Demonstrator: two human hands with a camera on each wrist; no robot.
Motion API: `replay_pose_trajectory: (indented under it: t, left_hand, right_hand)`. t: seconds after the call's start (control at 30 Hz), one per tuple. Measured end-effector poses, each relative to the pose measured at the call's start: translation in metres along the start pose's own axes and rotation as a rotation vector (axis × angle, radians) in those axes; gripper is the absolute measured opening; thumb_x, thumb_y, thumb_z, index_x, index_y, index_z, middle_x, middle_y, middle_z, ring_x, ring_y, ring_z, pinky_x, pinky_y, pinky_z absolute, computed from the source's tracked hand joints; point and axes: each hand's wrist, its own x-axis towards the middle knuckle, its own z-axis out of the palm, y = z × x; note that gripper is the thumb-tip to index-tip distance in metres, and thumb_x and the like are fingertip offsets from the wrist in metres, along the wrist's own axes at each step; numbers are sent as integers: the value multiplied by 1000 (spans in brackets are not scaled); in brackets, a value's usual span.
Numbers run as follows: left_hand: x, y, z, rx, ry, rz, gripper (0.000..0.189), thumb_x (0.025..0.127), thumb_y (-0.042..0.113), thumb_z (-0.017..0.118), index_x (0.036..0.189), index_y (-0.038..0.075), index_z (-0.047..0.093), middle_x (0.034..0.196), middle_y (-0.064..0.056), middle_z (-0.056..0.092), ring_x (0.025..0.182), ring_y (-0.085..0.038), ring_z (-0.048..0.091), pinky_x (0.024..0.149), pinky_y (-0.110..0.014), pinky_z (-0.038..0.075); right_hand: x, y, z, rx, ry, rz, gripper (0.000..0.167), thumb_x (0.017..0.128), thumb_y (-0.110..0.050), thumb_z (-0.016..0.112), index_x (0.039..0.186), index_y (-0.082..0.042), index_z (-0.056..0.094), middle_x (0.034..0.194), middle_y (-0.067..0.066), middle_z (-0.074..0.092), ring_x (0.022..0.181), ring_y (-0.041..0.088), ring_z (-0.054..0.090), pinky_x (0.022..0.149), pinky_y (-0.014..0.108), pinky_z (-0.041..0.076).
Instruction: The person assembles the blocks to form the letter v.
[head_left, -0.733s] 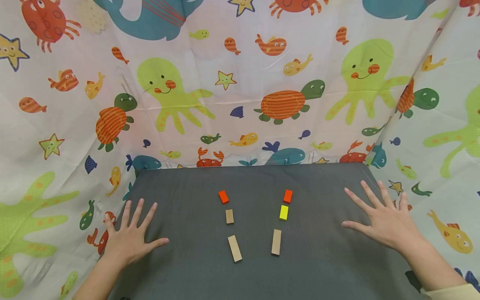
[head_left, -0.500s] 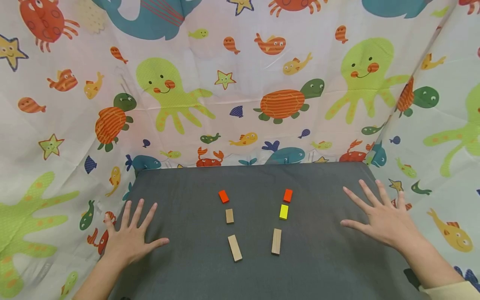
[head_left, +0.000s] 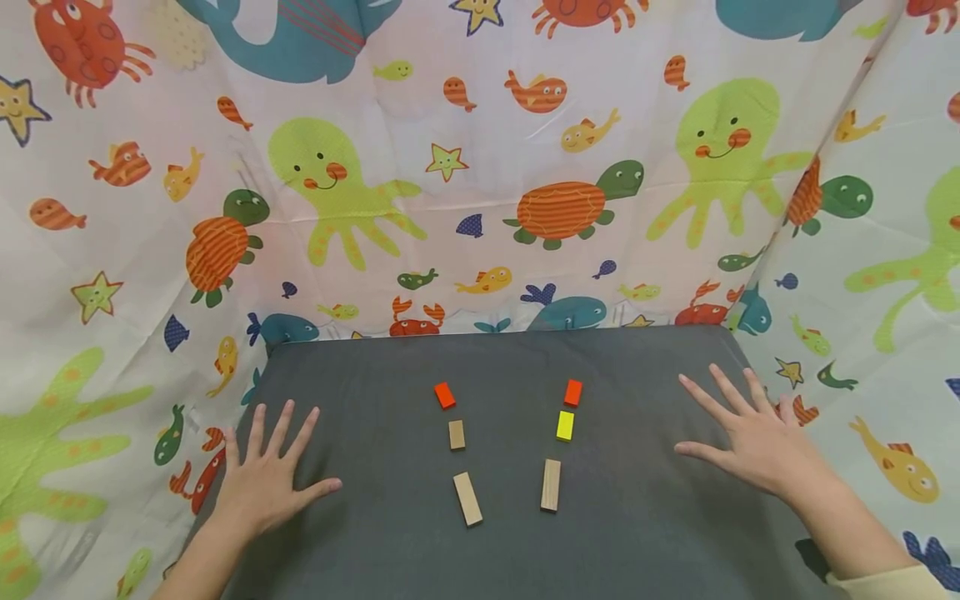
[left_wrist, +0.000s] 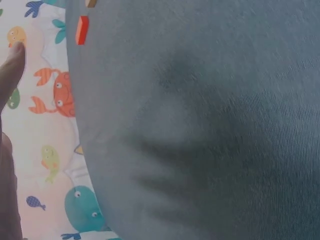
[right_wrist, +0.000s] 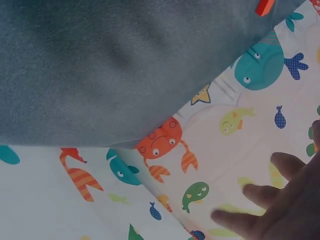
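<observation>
My left hand [head_left: 264,483] is held over the left side of the grey table with its fingers spread and nothing in it. Over the right side my right hand [head_left: 768,442] is spread the same way, also holding nothing. Between them lie two loose columns of blocks. The left column has an orange-red block [head_left: 445,395], a short wooden block [head_left: 457,435] and a longer wooden block [head_left: 468,499]. In the right column are another orange-red block [head_left: 573,392], a yellow block [head_left: 565,426] and a long wooden block [head_left: 551,485]. Both hands are well apart from the blocks.
The grey-covered table [head_left: 510,558] ends at a straight far edge. A curtain [head_left: 480,125] printed with sea animals hangs behind it and along both sides. A dark object [head_left: 812,557] shows beside the right forearm.
The right hand has shifted slightly left in the head view. The whole scene has also slid a little left as the head camera moved. The blocks keep their arrangement.
</observation>
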Motion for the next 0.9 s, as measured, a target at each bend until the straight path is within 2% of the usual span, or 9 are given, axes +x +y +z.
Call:
replay_pose_trajectory:
  t: [0.07, 0.13, 0.2, 0.27, 0.33, 0.37, 0.57, 0.73, 0.9]
  left_hand:
    - [1, 2, 1, -22, 24, 13, 111, 78, 86, 53, 163, 33, 4, 169, -16, 8, 153, -46, -14, 109, -64, -27]
    - [2, 5, 1, -45, 45, 29, 110, 80, 83, 54, 163, 32, 5, 169, -16, 9, 153, -46, -12, 111, -62, -25]
    - [3, 8, 1, -70, 59, 41, 108, 81, 82, 55, 163, 32, 6, 169, -16, 10, 153, -47, -10, 113, -63, -22]
    - [4, 10, 2, -84, 60, 43, 107, 82, 82, 53, 163, 32, 6, 169, -16, 10, 153, -48, -8, 113, -66, -19]
    - [5, 12, 3, -97, 51, 35, 107, 82, 82, 53, 163, 32, 6, 169, -16, 10, 153, -48, -8, 113, -68, -17]
    - [6, 13, 3, -100, 46, 30, 107, 82, 82, 53, 163, 32, 6, 169, -16, 9, 153, -48, -8, 113, -68, -16]
    - [8, 18, 4, -119, 39, 21, 107, 83, 81, 53, 164, 30, 6, 169, -18, 9, 154, -45, -8, 116, -69, -8]
    - [10, 26, 7, -157, 61, 31, 107, 82, 82, 54, 164, 31, 7, 168, -18, 14, 153, -48, -1, 116, -71, 0]
    - [12, 36, 11, -186, 83, 28, 111, 79, 81, 58, 164, 32, 6, 168, -14, 18, 152, -51, 7, 116, -72, 9]
  right_hand:
    - [1, -2, -2, 54, -22, -9, 101, 83, -82, 54, 162, -40, 7, 168, 18, 11, 143, 62, 17, 100, 83, 20]
    - [2, -4, -3, 96, -38, -18, 101, 83, -80, 55, 163, -37, 9, 167, 21, 16, 140, 63, 25, 93, 77, 36]
    - [3, -6, -4, 130, -50, -15, 101, 82, -81, 55, 162, -38, 10, 166, 22, 18, 139, 62, 28, 78, 63, 52]
    - [4, -7, -5, 138, -56, -12, 102, 81, -82, 54, 162, -39, 10, 165, 22, 20, 139, 61, 29, 62, 48, 53]
    - [6, -9, -6, 136, -57, -7, 102, 80, -84, 53, 162, -39, 10, 165, 22, 21, 140, 59, 29, 55, 38, 48]
    - [6, -10, -6, 133, -55, -6, 103, 80, -85, 52, 162, -39, 11, 165, 22, 22, 140, 58, 30, 54, 37, 48]
    - [8, -13, -4, 125, -30, -18, 103, 80, -85, 51, 163, -35, 14, 161, 25, 29, 138, 55, 36, 71, 53, 55]
    - [8, -17, 1, 151, -37, 2, 104, 79, -87, 50, 161, -28, 25, 157, 25, 36, 134, 55, 43, 83, 66, 50]
    - [10, -25, 6, 198, -20, 10, 99, 79, -82, 58, 153, -18, 43, 149, 24, 48, 129, 51, 50, 89, 70, 46]
